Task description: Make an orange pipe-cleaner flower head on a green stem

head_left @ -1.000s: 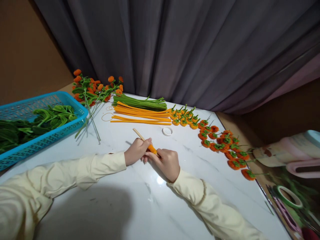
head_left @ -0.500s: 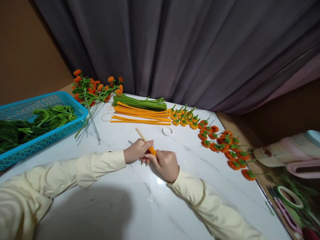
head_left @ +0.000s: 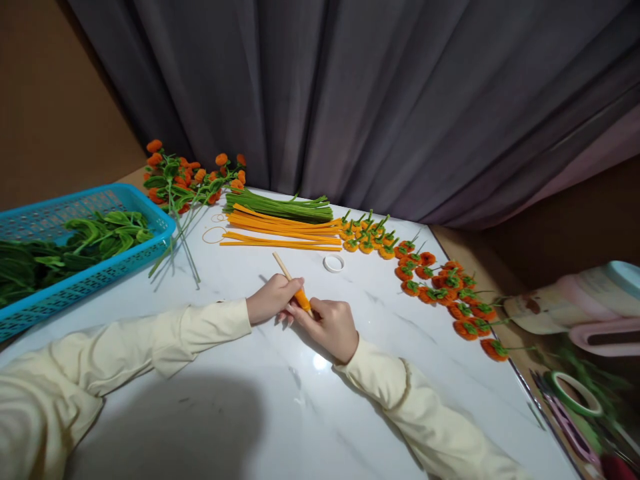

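Between my hands is a thin wooden stick (head_left: pixel 281 264), slanting up to the left, with an orange pipe cleaner (head_left: pixel 302 299) wound round its lower part. My left hand (head_left: pixel 273 298) is closed round the stick, thumb on top near the upper end of the winding. At the lower end, my right hand (head_left: pixel 333 327) pinches the stick and winding between thumb and bent fingers. Some fingertips are hidden under the hands. Beyond them lie loose orange pipe cleaners (head_left: pixel 285 227), a bundle of green pipe cleaners (head_left: pixel 280 205) and a white ring (head_left: pixel 334 263).
At left stands a blue basket (head_left: pixel 100 267) of green leaves. Orange flowers on stems (head_left: pixel 185 177) lie at the back left. Orange flower heads (head_left: pixel 445 283) curve along the right. Past the table edge are a bottle (head_left: pixel 575 303), green tape (head_left: pixel 573 393) and pink-handled scissors (head_left: pixel 575 433).
The orange winding has turned slightly between my fingers, and the stick's lower tip now shows by my right thumb. Both hands have shifted only a little.
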The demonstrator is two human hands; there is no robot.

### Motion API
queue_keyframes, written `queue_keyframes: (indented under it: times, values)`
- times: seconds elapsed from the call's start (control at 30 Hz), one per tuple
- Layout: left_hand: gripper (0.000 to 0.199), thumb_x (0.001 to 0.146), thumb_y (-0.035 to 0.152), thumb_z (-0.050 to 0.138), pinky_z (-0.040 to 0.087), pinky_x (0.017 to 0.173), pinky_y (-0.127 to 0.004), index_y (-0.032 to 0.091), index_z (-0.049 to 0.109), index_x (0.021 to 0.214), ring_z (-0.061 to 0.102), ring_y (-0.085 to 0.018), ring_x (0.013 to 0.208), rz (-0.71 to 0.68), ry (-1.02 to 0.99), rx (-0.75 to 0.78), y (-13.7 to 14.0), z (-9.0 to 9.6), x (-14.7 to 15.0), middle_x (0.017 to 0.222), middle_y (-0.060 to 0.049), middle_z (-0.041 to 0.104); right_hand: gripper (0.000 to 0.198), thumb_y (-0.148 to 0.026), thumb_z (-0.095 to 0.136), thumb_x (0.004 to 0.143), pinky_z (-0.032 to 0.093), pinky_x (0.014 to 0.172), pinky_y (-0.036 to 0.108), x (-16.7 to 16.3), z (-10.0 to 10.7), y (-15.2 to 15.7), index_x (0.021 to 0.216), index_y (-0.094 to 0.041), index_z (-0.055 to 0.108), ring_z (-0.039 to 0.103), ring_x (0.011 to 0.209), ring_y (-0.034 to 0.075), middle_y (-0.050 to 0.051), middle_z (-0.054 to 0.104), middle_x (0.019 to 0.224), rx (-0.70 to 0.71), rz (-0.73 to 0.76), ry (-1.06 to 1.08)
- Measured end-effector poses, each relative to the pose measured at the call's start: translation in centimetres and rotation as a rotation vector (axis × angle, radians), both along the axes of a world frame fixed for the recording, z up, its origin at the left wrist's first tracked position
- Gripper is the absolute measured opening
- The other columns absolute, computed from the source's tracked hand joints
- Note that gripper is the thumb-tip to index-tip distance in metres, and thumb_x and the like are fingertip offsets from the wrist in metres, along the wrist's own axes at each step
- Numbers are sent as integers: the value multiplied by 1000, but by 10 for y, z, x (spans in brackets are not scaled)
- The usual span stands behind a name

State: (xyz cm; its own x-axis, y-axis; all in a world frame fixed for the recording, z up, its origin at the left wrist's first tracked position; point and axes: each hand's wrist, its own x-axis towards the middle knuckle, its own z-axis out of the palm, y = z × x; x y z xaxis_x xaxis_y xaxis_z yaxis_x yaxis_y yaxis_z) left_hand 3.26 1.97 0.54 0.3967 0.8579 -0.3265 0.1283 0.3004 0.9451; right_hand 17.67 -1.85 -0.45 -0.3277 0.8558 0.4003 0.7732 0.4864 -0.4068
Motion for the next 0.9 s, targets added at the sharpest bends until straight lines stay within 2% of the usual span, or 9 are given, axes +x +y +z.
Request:
queue_keyframes:
  times: [0.27,0.5,0.73,0.9]
  values:
    - [43,84,29,38,29,26,-16,11,52,47,40,-7,23,28,15,-30,0,4,1,31,0,49,47,-48,49,81,22,43,20,-1,5,-1,46,-18,41,31,35,6,-4,40,38,-86,44,95]
    - [44,84,33,37,21,25,-15,11,51,47,37,-6,21,5,-14,3,3,1,-1,28,-1,48,42,-42,46,81,23,42,20,3,11,2,48,-18,37,27,39,6,-5,32,40,-229,123,257]
    - [46,84,31,32,20,27,-15,12,49,47,34,-5,21,-8,13,27,1,4,-1,27,-1,46,23,-31,46,74,28,42,19,14,15,7,56,-17,48,32,41,7,-5,39,43,-471,296,423]
    - [48,85,33,34,20,27,-15,13,48,44,33,-5,21,2,17,30,1,6,-1,28,-1,46,22,-31,47,74,31,40,19,14,15,9,60,-16,53,38,39,7,-5,43,42,-676,319,625]
